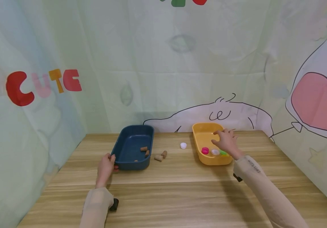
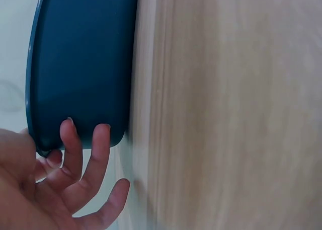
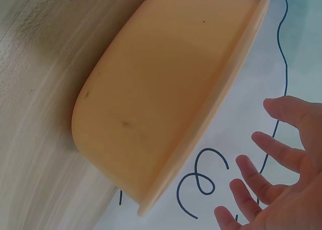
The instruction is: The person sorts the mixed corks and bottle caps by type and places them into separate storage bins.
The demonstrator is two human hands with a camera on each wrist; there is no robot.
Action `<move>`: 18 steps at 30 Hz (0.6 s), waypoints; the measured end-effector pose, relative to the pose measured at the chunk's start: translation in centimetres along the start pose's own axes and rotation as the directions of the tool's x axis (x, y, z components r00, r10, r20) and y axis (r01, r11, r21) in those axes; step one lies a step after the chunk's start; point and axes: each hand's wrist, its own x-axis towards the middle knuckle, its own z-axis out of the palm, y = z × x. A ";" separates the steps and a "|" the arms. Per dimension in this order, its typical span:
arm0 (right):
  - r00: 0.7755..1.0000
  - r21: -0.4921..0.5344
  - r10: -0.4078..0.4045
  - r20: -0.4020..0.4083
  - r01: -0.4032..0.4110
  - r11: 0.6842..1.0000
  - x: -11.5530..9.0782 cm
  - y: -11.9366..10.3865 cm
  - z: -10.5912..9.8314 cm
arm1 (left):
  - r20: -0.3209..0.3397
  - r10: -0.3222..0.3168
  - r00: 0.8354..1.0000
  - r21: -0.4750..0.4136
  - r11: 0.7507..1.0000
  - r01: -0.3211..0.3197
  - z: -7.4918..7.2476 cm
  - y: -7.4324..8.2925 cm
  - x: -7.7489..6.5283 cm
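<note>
My left hand (image 1: 105, 168) pinches the near-left corner of a dark blue plastic basin (image 1: 131, 165), thumb at the rim. In the left wrist view, its fingers (image 2: 100, 144) lie against the basin's outer wall. Brown corks (image 1: 144, 148) lie inside this basin. Over a yellow basin (image 1: 214, 161) hovers my right hand (image 1: 227, 142), fingers spread and holding nothing. A pink bottle cap (image 1: 205, 150), a white cap (image 1: 215, 152) and something green (image 1: 223, 152) are at the yellow basin's near end, the green partly behind the hand.
Between the basins, two corks (image 1: 159, 157) lie on the wooden table (image 1: 163, 202) close to the blue one. Another white cap (image 1: 183, 145) sits nearer the yellow basin. Behind the table hangs a printed cloth (image 1: 109, 95), and cloth closes both sides.
</note>
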 end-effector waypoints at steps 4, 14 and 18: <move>1.000 0.006 -0.014 -0.005 0.014 1.000 -0.1 -0.2 0.2 | 0.003 -0.004 1.000 -0.007 1.000 0.004 0.0 0.1 -0.1; 0.999 -0.009 -0.050 -0.019 0.050 0.999 -0.6 -0.9 0.5 | 0.013 -0.005 1.000 0.004 1.000 0.005 -0.2 0.2 -0.2; 0.998 -0.025 -0.063 -0.011 0.063 0.998 -0.7 -1.2 0.8 | 0.015 -0.005 1.000 0.000 1.000 0.005 -0.2 0.2 -0.2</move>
